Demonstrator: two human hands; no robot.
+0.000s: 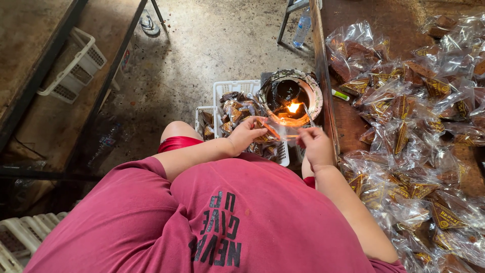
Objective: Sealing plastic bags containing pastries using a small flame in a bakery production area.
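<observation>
Dozens of clear plastic packets (404, 131), each holding a brown piece with a gold-and-dark triangular label, lie heaped across the wooden table (348, 121) on the right, covering it almost up to its near edge. The concrete floor (202, 55) at centre and upper left offers the widest open room, bounded at left by a dark-framed bench (60, 65) with a white crate (76, 63) under it. Below the table edge, a white basket (232, 88) holds more packets of the same kind. Beside it stands a round foil-rimmed pot (290, 98) with a small flame (293, 107) burning inside. Both hands grip one clear packet (283, 132) just in front of the flame: the left hand (246, 134) pinches its left end with fingers curled closed, and the right hand (316, 144) pinches its right end, also closed. A thin metal rod (308, 115) rises from the right hand.
</observation>
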